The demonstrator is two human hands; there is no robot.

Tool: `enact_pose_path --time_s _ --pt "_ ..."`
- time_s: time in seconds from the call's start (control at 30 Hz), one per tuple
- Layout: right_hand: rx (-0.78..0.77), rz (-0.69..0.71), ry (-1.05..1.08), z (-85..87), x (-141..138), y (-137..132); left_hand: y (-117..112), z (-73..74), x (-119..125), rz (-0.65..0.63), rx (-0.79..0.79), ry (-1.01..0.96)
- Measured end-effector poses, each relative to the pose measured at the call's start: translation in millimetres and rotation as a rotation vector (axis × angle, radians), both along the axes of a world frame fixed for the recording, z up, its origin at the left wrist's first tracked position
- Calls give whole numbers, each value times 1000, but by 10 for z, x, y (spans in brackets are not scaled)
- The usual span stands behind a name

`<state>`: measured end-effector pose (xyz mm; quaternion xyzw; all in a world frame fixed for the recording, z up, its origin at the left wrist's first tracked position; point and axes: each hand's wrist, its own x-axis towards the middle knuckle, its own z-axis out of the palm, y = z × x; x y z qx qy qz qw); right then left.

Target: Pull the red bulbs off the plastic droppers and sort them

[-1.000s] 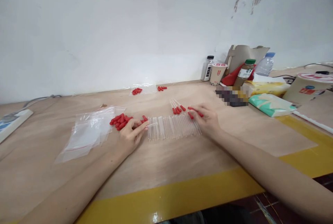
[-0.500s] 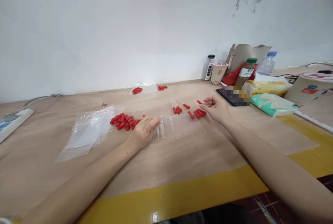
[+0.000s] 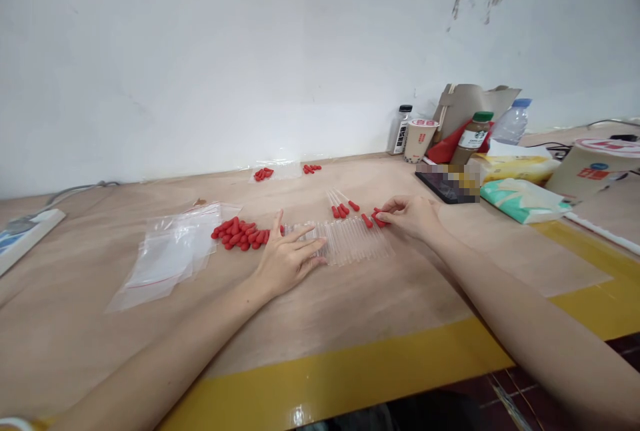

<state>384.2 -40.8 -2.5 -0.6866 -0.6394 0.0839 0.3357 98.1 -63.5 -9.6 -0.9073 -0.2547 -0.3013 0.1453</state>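
My left hand [image 3: 290, 259] rests with spread fingers over the left end of a row of clear thin tubes [image 3: 350, 243], holding nothing. A heap of red rubber bulbs [image 3: 240, 233] lies just left of it. My right hand [image 3: 411, 216] is closed, thumb and fingertips pinching a red rubber bulb [image 3: 381, 217] at the right end of the row. Its fingers partly hide the bulbs there; a single bulb [image 3: 367, 221] lies just left. Behind the row lie several droppers [image 3: 340, 210], clear stems with red bulbs on their near ends.
Clear zip bags [image 3: 170, 251] lie at left, beyond them a power strip [image 3: 30, 234]. By the wall sits a bag with red-bulbed droppers [image 3: 264, 175]. At right stand a phone [image 3: 445, 187], a tissue pack [image 3: 523, 201], a paper cup [image 3: 420, 141] and bottles [image 3: 473, 137].
My left hand has spread its fingers and shifted slightly right over the tubes. My right hand has moved left and down to the small group of bulbs. One dropper at the back now lies further left.
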Motion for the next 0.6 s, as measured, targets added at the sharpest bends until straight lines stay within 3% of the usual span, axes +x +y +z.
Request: enact_pose_path --time_s 0.33,0.47,0.6 --pt "-46 -40 -29 -33 -3 38 1 -24 -2 33 -170 34" --pt "-45 -76 -23 -4 -42 88 8 -27 -95 36 -207 50" --pt "-59 -92 -147 74 -156 234 6 -38 -228 47 -220 93"
